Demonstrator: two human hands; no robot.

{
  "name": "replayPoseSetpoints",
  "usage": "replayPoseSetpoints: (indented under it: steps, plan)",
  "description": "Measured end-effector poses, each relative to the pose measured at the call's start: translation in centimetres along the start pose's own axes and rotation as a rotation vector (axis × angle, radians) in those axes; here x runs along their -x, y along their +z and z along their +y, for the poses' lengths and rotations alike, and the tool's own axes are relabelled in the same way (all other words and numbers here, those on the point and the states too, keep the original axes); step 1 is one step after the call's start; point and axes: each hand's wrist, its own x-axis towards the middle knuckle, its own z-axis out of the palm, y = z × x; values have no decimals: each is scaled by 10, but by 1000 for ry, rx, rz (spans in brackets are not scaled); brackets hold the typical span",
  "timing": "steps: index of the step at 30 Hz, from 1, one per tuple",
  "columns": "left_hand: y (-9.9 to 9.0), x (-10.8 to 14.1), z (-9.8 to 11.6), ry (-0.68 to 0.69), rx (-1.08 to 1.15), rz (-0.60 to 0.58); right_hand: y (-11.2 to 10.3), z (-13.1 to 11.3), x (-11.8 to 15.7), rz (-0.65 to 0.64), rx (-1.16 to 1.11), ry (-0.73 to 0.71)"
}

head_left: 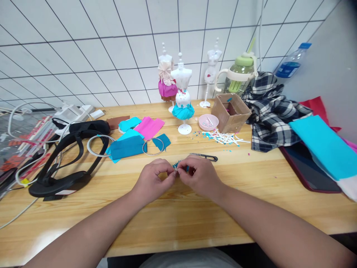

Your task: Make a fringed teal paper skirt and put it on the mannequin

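My left hand (157,179) and my right hand (198,175) meet over the middle of the table, thumbs and forefingers pinched tip to tip. Whatever lies between the fingertips is too small to make out. Small dark teal scraps (176,163) show just behind the fingers, partly hidden by them. Beyond my right hand lies a pair of black thread snips (208,156). Farther back stands a white mini dress form (183,80) wearing a bright blue puffed skirt (183,111). Folded teal fabric (128,148) and a thin hoop (153,153) lie to the left.
White paper strips (223,137) lie by a pink bowl (208,122) and a cardboard box (231,113). A black headset (69,182) and cables occupy the left. Plaid cloth (267,119), a tablet (309,175) and a blue sheet (325,147) are at right. Two more dress forms stand behind.
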Motion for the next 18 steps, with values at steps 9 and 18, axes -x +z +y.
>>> replayPoseSetpoints:
  steps: [9,18]
  plan:
    - [-9,0,-3,48,145,-89,-1,2,-4,-32,-75,41]
    - [-5,-2,-3,-1,138,-64,-4,2,-2,-25,-61,23]
